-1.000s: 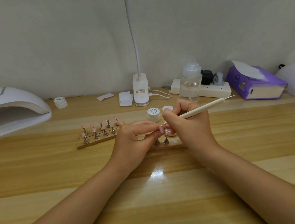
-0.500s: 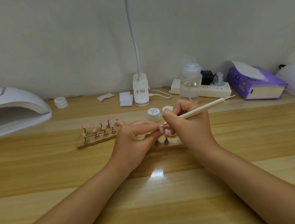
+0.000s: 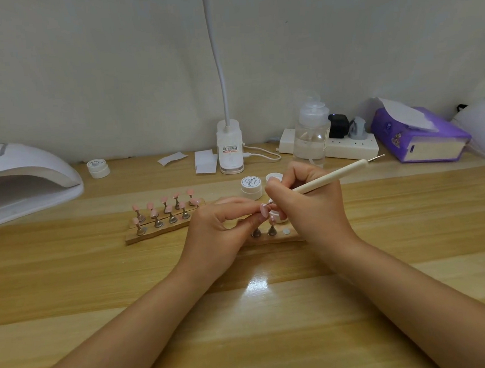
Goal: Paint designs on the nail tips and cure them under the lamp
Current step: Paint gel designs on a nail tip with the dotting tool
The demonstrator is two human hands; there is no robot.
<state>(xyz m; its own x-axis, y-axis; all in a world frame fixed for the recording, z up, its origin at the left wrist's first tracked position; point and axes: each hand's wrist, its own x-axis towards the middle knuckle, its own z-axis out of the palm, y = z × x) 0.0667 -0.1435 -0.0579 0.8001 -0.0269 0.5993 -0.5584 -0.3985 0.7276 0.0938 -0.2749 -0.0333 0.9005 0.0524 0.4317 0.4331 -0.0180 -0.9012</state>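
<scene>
Right at the middle of the wooden table (image 3: 69,284), a pink nail tip (image 3: 264,209) is pinched between the thumb and forefinger of the left hand (image 3: 220,232), and the right hand (image 3: 309,204) grips a cream-handled pen (image 3: 330,177) whose working end meets that tip; the point itself is hidden behind the fingers, while the metal pin at its far end sticks out to the right. Under both hands lies a wooden strip (image 3: 280,237), mostly covered, with two metal stands and a small round disc showing. An open white pot (image 3: 280,214) sits just behind the held tip, partly hidden. To the left, a second wooden holder (image 3: 158,234) carries two rows of pink tips on metal stands. Just beyond the right hand stands a small white jar (image 3: 251,186) with script on its lid, too small to read; a similar jar (image 3: 98,168) sits far left. The curing lamp (image 3: 18,184) is cut off by the left edge. Along the far wall are a clip lamp (image 3: 229,147) with an unreadable orange label, a clear pump bottle (image 3: 312,137), a power strip (image 3: 348,146) and a purple tissue box (image 3: 417,138).
</scene>
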